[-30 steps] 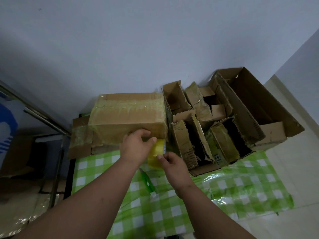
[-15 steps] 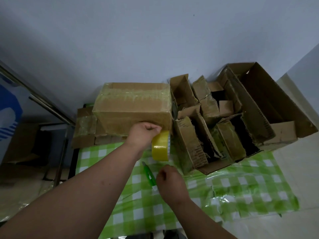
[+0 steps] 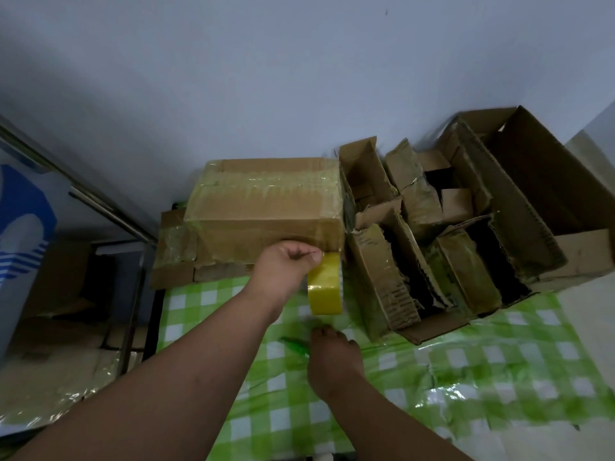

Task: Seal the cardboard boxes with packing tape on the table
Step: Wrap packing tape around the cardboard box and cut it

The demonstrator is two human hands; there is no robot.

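Your left hand (image 3: 289, 263) grips yellow tape roll (image 3: 324, 283) at near right corner of sealed box (image 3: 266, 207), far on bench (image 3: 466, 371). Right hand (image 3: 334, 357) curls over green cutter (image 3: 296, 347); grip unclear.

Sealed box (image 3: 266, 207) at bench (image 3: 499, 377) rear; open boxes (image 3: 466, 244) right of it; tape roll (image 3: 324, 284) in front; cutter (image 3: 294, 346) nearer.

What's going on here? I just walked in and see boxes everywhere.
A person is taping up cardboard boxes on a table with a green checked cloth. The left hand holds a yellow tape roll against the lower front corner of a closed, taped box. The right hand reaches down to a green cutter on the cloth. Open, torn boxes sit to the right.
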